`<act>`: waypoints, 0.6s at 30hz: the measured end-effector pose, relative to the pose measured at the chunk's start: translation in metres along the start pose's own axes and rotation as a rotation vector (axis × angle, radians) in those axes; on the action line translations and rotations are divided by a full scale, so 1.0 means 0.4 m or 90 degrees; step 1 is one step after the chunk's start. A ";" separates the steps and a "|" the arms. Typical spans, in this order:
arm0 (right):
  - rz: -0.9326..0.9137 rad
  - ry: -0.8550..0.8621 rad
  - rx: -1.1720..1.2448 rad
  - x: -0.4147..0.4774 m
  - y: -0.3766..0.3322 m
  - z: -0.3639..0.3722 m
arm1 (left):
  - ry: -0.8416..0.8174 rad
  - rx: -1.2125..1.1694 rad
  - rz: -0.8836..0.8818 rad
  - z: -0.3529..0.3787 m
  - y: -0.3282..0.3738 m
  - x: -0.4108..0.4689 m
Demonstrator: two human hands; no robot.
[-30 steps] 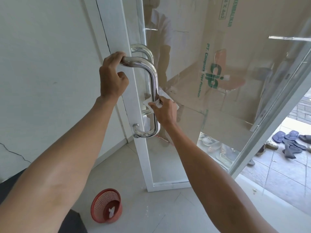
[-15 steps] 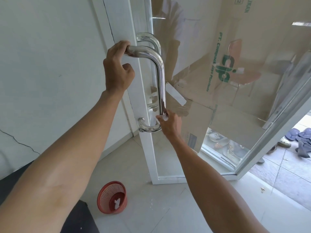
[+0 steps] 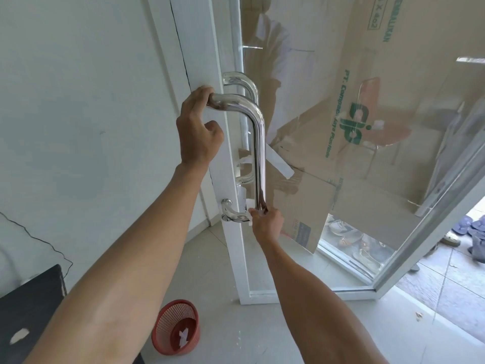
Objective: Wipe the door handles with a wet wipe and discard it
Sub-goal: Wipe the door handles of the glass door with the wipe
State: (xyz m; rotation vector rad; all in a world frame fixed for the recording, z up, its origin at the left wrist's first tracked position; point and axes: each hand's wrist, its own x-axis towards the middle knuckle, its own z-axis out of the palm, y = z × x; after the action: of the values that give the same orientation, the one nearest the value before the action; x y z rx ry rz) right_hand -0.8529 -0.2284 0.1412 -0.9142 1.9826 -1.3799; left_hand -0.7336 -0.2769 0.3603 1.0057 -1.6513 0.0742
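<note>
A chrome U-shaped door handle stands upright on the white frame of a glass door. My left hand grips the handle's top horizontal end. My right hand is curled round the bottom bend of the handle, pinching a white wet wipe against the metal; only a small edge of the wipe shows. A second matching handle sits on the far side of the glass.
A red mesh waste basket with a white scrap inside stands on the tiled floor at lower left. Cardboard boxes lean behind the glass. A dark surface lies at the far left. Shoes lie outside the doorway on the right.
My right hand has slid the wipe down the handle's vertical bar from its middle to the bottom bend. My left hand has kept its grip on the top end.
</note>
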 end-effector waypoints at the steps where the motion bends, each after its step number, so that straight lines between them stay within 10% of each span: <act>1: 0.053 0.008 0.039 -0.010 -0.002 0.012 | 0.000 -0.002 -0.002 0.000 0.002 0.000; 9: 0.465 -0.098 0.308 -0.035 -0.021 0.063 | 0.000 0.007 0.027 -0.002 -0.010 -0.010; 18: 0.434 -0.216 0.338 -0.021 0.013 0.037 | 0.016 0.029 0.057 0.006 -0.023 -0.029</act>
State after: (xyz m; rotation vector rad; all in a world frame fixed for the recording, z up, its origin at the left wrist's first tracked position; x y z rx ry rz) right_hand -0.8376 -0.2289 0.1319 -0.1720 1.3667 -1.1519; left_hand -0.7298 -0.2775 0.3460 0.9609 -1.6782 0.1852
